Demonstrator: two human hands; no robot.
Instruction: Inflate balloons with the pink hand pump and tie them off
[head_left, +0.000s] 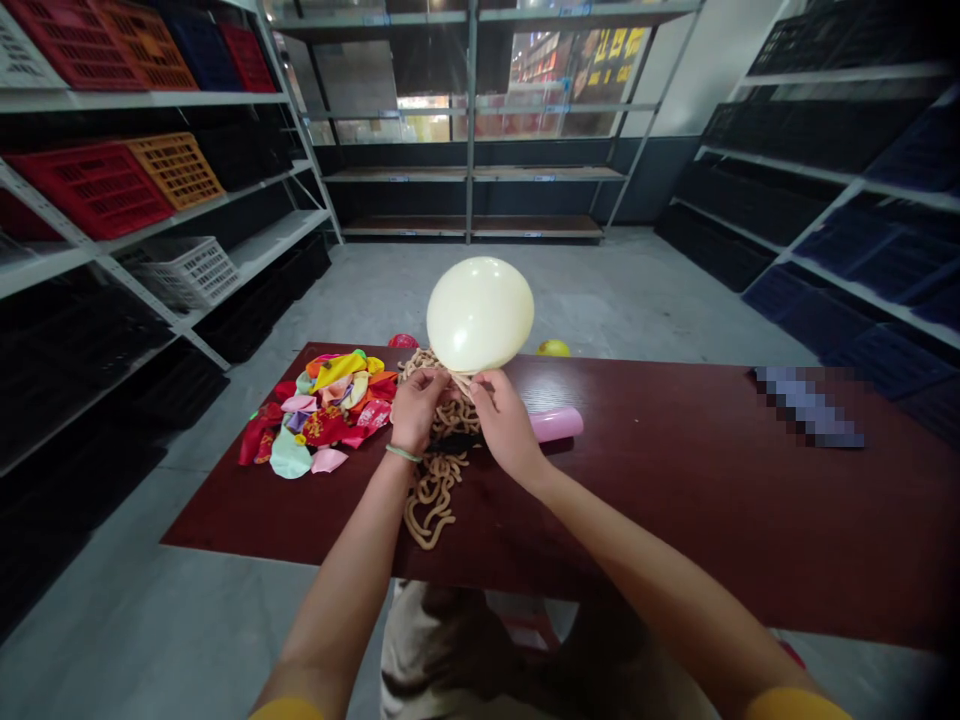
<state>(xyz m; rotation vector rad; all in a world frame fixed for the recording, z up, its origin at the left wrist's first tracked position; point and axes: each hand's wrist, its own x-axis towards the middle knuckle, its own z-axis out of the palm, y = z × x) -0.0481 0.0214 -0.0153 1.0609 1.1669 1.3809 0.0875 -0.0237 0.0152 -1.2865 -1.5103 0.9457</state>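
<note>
A pale yellow inflated balloon (480, 312) stands above the dark red table (675, 490), neck down. My left hand (416, 405) and my right hand (504, 420) both pinch its neck, fingers closed, close together over a pile of tan rubber bands (433, 490). A heap of flat, uninflated balloons in many colours (322, 410) lies just left of my left hand. A pink tube-shaped pump (556, 424) lies behind my right hand.
Metal shelves with red, orange and white crates (135, 180) line the left wall; dark bins fill shelves on the right. A small yellow balloon (553, 348) and a red one (403, 341) sit beyond the table's far edge. A blurred object (808, 405) lies at the table's right.
</note>
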